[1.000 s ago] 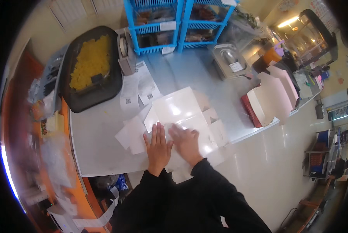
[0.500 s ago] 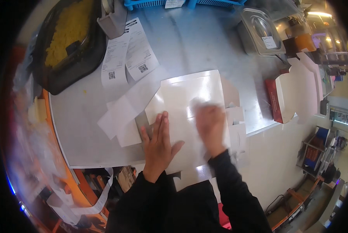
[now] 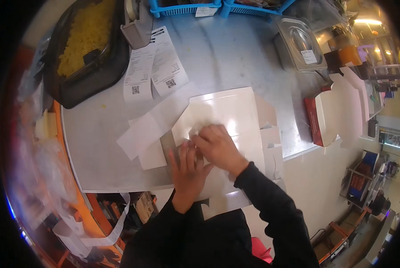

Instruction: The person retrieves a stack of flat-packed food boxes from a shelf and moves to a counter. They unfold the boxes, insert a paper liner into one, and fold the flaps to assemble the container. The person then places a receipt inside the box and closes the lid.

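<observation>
A cream, glossy sheet of flat box cardboard (image 3: 229, 105) lies on the metal worktop, with cut flaps along its right side. My left hand (image 3: 188, 174) rests on its left part, fingers spread. Close against those fingertips, my right hand (image 3: 220, 149) is closed with its fingers curled down. Whatever the right fingers may hold is hidden. To the left of the cardboard, white paper sheets (image 3: 142, 134) overlap on the worktop.
Two printed slips (image 3: 168, 71) lie beyond the papers. A black tub (image 3: 86, 87) of shredded yellow food stands far left beside a grey dispenser (image 3: 135, 33). Blue baskets (image 3: 186, 10) line the back. A lidded steel pan (image 3: 298, 44) and a red-sided carton (image 3: 314, 120) are right.
My right hand has moved left across the cardboard, from its right part to beside my left hand. The left hand stays on the cardboard. The view has shifted slightly.
</observation>
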The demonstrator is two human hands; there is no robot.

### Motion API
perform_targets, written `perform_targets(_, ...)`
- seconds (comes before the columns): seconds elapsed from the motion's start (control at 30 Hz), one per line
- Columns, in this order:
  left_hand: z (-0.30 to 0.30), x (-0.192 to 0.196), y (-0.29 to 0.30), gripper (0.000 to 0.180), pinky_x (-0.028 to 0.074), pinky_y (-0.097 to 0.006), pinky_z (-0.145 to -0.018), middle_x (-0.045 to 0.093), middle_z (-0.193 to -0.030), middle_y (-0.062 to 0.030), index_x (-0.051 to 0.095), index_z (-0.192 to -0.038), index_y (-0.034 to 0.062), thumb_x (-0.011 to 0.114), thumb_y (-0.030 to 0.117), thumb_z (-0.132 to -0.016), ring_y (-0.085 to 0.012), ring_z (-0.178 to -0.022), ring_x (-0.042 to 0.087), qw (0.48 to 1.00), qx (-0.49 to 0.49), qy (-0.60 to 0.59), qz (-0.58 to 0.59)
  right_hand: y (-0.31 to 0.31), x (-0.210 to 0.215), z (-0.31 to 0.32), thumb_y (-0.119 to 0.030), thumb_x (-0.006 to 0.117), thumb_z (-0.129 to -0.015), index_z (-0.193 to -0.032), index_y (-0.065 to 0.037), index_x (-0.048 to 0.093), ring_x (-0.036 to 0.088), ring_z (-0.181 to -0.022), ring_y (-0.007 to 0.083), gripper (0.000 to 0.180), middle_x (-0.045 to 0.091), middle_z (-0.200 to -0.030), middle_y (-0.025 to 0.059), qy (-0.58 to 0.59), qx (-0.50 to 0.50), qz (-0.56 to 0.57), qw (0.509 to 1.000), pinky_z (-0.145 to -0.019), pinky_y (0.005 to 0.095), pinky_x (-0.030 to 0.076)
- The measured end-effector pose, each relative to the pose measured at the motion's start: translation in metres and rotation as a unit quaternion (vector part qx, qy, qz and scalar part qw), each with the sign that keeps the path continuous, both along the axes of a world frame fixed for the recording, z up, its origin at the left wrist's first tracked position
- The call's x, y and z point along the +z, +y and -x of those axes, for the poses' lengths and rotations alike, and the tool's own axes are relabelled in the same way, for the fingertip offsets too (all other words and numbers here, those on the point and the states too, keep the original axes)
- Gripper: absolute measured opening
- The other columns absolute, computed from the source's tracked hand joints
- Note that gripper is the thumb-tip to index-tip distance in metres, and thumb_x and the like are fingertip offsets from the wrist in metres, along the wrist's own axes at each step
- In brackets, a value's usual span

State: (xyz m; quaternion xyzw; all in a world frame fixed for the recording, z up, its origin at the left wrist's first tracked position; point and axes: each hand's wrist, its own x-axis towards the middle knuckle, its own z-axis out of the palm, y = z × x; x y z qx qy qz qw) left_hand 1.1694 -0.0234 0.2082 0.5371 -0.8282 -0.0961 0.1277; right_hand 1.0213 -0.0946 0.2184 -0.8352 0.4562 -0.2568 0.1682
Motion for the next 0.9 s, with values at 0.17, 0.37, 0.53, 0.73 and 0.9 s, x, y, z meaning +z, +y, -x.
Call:
perform_targets(0.17, 0.013, 0.005, 0.016, 0.065, 0.032, -0.060, -0.097, 0.047, -0.138, -0.0089, 0.051, -0.133, 0.0072, 0.070, 0.042, -0.081, -0.0324, -0.128, 0.042, 0.992, 0.084, -0.090, 0.017, -0.058, -0.010, 0.003, -0.010, 0.060, -0.080, -0.094, -0.009, 0.065, 0.056, -0.083, 0.0252, 0.015, 0.057, -0.084, 0.0066, 0.007, -0.135, 0.091, 0.987, -0.072, 0.0416, 0.041)
perform_targets(0.37, 0.015, 0.005, 0.018, 0.062, 0.044, -0.042, -0.090, 0.056, -0.125, -0.0090, 0.054, -0.133, 0.0076, 0.068, 0.040, -0.082, -0.0282, -0.111, 0.054, 0.993, 0.079, -0.072, 0.046, -0.062, -0.004, -0.017, -0.008, 0.067, -0.076, -0.092, -0.010, 0.069, 0.057, -0.078, 0.0234, 0.016, 0.056, -0.080, 0.0042, -0.059, -0.160, 0.088, 0.981, -0.073, 0.0369, 0.042)
perform_targets(0.53, 0.014, 0.006, 0.019, 0.064, 0.047, -0.039, -0.086, 0.057, -0.126, -0.0111, 0.053, -0.135, 0.0059, 0.069, 0.037, -0.082, -0.0288, -0.106, 0.058, 0.988, 0.066, -0.090, 0.108, -0.044, -0.015, -0.032, -0.013, 0.062, -0.077, -0.086, -0.009, 0.064, 0.055, -0.080, 0.0266, 0.010, 0.057, -0.084, 0.0052, -0.039, -0.037, 0.102, 0.993, -0.072, 0.0426, 0.040)
perform_targets(0.73, 0.016, 0.008, 0.017, 0.063, 0.050, -0.035, -0.090, 0.054, -0.127, -0.0112, 0.050, -0.135, 0.0004, 0.066, 0.038, -0.086, -0.0284, -0.106, 0.058, 0.987, 0.058, -0.117, 0.098, -0.054, -0.013, 0.005, -0.011, 0.062, -0.081, -0.085, -0.010, 0.062, 0.058, -0.086, 0.0266, 0.004, 0.059, -0.082, 0.0062, 0.099, -0.249, 0.058, 0.962, -0.074, 0.0428, 0.040)
perform_targets(0.9, 0.016, 0.013, 0.016, 0.063, 0.050, -0.035, -0.091, 0.054, -0.126, -0.0120, 0.048, -0.136, -0.0012, 0.065, 0.036, -0.087, -0.0296, -0.108, 0.057, 0.986, 0.051, -0.119, 0.108, -0.040, -0.019, 0.072, -0.012, 0.059, -0.082, -0.091, -0.012, 0.065, 0.056, -0.091, 0.0260, 0.011, 0.058, -0.086, 0.0052, 0.039, -0.263, 0.161, 0.951, -0.082, 0.0459, 0.038)
